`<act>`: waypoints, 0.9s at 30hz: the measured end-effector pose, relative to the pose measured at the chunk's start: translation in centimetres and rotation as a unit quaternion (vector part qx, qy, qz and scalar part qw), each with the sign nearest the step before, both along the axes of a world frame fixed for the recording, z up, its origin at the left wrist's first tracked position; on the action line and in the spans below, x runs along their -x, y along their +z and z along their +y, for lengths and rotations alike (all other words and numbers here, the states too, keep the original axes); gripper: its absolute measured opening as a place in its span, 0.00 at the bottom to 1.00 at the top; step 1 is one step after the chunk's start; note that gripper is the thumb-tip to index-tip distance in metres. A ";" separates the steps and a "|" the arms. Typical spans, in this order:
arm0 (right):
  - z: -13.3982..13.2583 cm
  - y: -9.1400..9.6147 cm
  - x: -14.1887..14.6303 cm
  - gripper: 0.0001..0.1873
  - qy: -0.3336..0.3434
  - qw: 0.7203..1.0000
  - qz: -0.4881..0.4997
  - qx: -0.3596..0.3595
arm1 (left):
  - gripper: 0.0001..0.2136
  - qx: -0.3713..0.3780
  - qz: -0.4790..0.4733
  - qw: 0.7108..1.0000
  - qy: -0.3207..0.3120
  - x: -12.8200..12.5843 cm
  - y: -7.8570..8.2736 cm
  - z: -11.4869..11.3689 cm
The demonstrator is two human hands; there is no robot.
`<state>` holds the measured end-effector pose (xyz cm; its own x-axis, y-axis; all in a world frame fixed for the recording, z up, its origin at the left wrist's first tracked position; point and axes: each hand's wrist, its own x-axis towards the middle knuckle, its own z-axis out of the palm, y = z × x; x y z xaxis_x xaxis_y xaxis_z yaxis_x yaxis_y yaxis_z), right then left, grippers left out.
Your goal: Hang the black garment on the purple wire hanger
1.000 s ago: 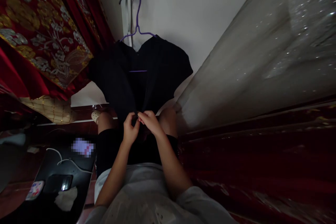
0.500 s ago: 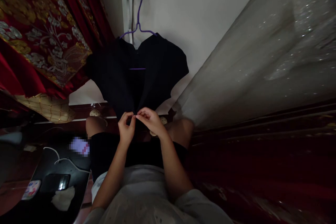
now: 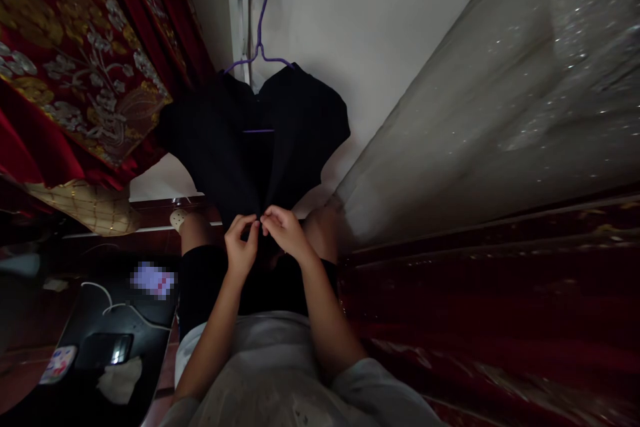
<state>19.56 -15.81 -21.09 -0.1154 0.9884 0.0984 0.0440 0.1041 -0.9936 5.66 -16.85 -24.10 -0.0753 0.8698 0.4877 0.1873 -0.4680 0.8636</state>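
Observation:
A black short-sleeved shirt hangs on a purple wire hanger against the wall, its front parted in a V. At the lower point of that V, both my hands meet on the front edges. My left hand pinches the shirt's left edge between thumb and forefinger. Beside it, a small gap away, my right hand is closed in a pinch on the opposite edge. The dark cloth hides any button or fastener between the fingertips.
Red embroidered cloth hangs at the left. A plastic-covered slanting surface rises at the right. On a black table at lower left lie a dark phone, a white cable, a crumpled tissue and a blurred-out item.
My right hand's fingertips have drawn slightly apart from the left hand's. My knees have moved closer together. The shirt sits slightly further left in view.

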 end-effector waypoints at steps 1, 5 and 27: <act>0.0 0.2 0.0 0.10 -0.001 1.000 0.006 0.007 | 0.08 0.002 -0.001 1.000 0.000 0.0 0.0 -0.1; -0.1 0.5 0.2 0.10 -0.004 0.997 0.053 0.051 | 0.07 0.001 -0.001 1.000 0.000 -0.2 0.0 -0.3; 11.6 16.2 -1.8 0.11 -0.126 0.968 0.186 -0.109 | 0.07 -0.074 0.153 0.982 -0.085 -5.0 3.1 5.5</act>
<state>21.34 -4.20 -4.92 0.2105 0.9318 0.2958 -0.2606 0.3451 -0.9017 10.70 -11.39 -21.00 0.2344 0.7756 0.5861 0.3355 -0.6304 0.7000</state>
